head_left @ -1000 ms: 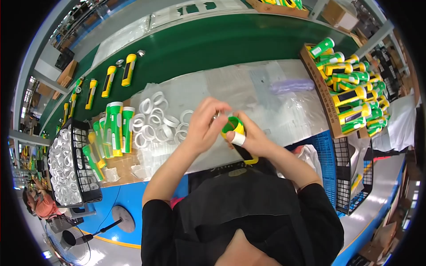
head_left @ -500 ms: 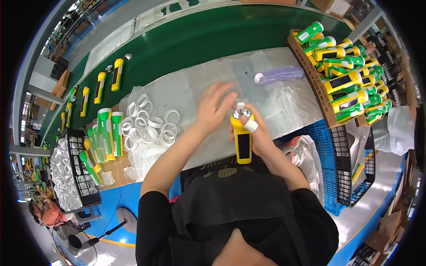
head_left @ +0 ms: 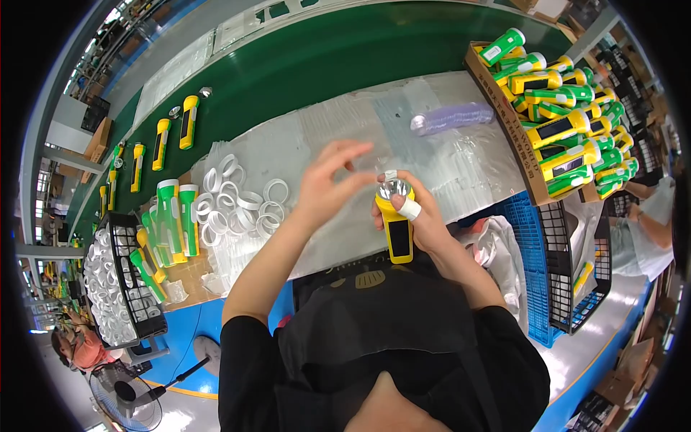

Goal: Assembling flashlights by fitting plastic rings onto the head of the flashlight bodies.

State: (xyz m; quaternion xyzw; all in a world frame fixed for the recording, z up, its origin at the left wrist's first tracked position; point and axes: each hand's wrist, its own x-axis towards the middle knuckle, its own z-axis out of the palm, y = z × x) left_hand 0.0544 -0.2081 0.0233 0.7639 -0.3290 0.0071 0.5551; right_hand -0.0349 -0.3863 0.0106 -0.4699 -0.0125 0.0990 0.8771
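A yellow flashlight (head_left: pixel 400 234) with a dark panel along its body is gripped in my right hand (head_left: pixel 426 219), its head pointing away from me. The head has no ring on it, and its shiny reflector (head_left: pixel 393 189) shows. White tape wraps my right thumb and a fingertip beside the reflector. To the left of the flashlight head, my left hand (head_left: pixel 327 186) hovers with fingers apart, slightly blurred; I see nothing held in it. Loose white rings (head_left: pixel 248 200) lie on the plastic-covered worktop left of that hand. Beyond my right hand lies a row of clear purplish discs (head_left: pixel 457 119).
A cardboard box (head_left: pixel 507 129) heaped with green and yellow flashlights stands at right. Several green flashlights (head_left: pixel 169 219) stand at left, beside a black crate (head_left: pixel 137 281) of white rings. More yellow flashlights (head_left: pixel 188 122) stand on the green belt (head_left: pixel 324 61). Blue crate (head_left: pixel 520 230) at lower right.
My left hand has drawn back a little to the left, away from the flashlight head. The flashlight has shifted slightly right in my right hand. Another person's arm now shows at the far right.
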